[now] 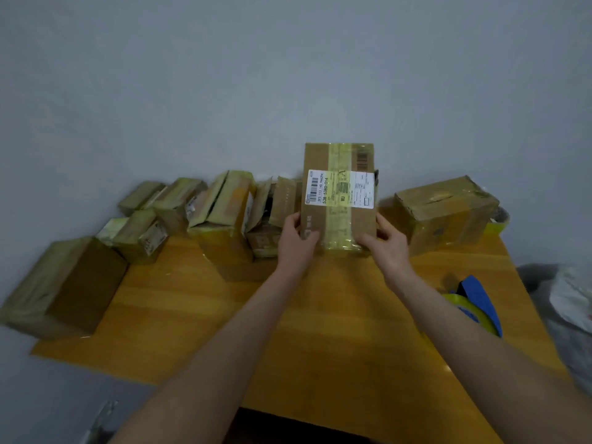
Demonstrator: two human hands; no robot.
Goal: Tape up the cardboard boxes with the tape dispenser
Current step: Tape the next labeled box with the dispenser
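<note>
— Forearms (224, 331) first: we see both reaching over the table (192, 315). Grips?
— We record the left hand (296, 238) and right hand (386, 243) clasping the labelled box (339, 155) upright by its lower corners. The tape dispenser (477, 299) lies on the table's right side, untouched.

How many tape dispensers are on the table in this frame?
1. The blue tape dispenser lies near the table's right edge, partly behind the right forearm. Another could be hidden behind the boxes.

Upright labelled cardboard box (339, 200), yellow-taped, taped boxes (221, 219) beside it, blue tape dispenser (477, 299) at right.
</note>
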